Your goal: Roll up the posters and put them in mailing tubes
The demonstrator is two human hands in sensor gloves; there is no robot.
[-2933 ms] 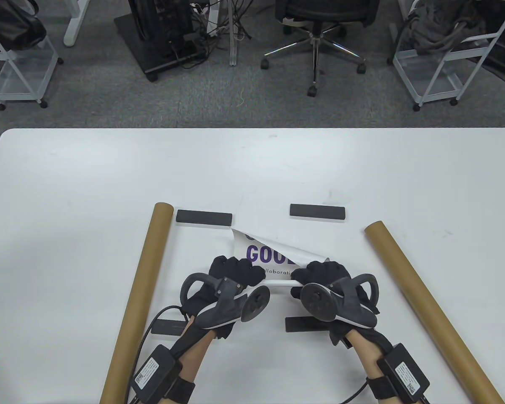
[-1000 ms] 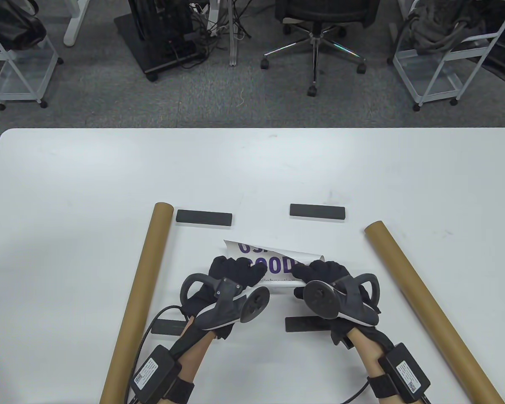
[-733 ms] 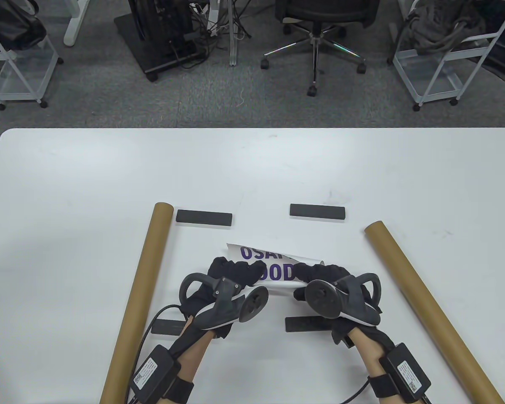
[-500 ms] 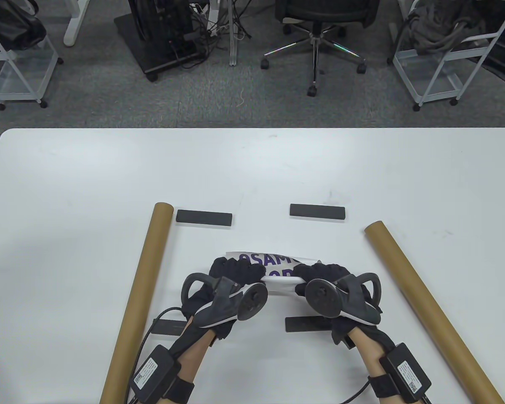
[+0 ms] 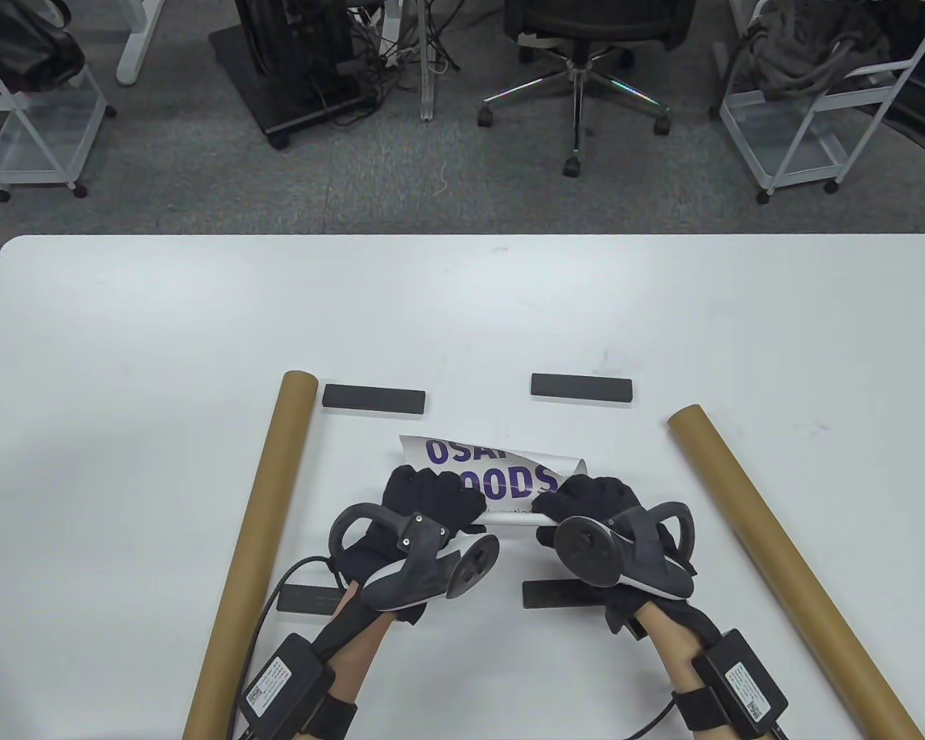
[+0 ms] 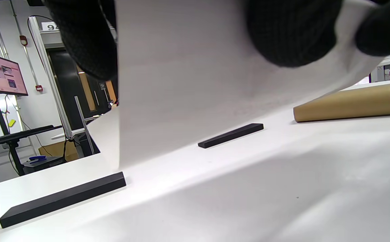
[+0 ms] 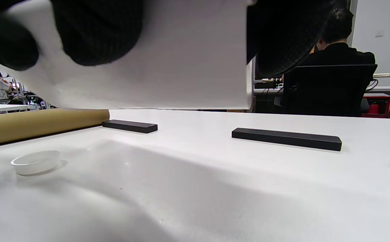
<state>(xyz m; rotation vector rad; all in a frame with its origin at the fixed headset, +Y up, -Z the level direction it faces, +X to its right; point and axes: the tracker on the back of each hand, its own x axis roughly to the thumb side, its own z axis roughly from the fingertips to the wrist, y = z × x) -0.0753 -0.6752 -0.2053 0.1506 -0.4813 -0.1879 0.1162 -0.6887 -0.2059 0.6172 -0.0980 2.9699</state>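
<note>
The poster (image 5: 493,482) sits low of table centre, at about 6 o'clock, mostly wound into a roll with its free flap lifted clear of the table (image 5: 123,347). It looks like thin, light, springy paper that will uncoil if released and crease if squeezed. The best hold is probably at the two ends of the roll, with light, even pressure. The left hand (image 5: 430,505) grips the left end with curled fingers, and the right hand (image 5: 590,501) does the same at the right end.

Counted: one poster; two brown mailing tubes, the left tube (image 5: 254,539) at 8 o'clock from the roll and the right tube (image 5: 786,563) at 4 o'clock; four black bars, two at 12 o'clock (image 5: 373,398) (image 5: 581,386) and two near 6 o'clock (image 5: 304,599) (image 5: 561,593); one small clear cap (image 7: 35,162).
</note>
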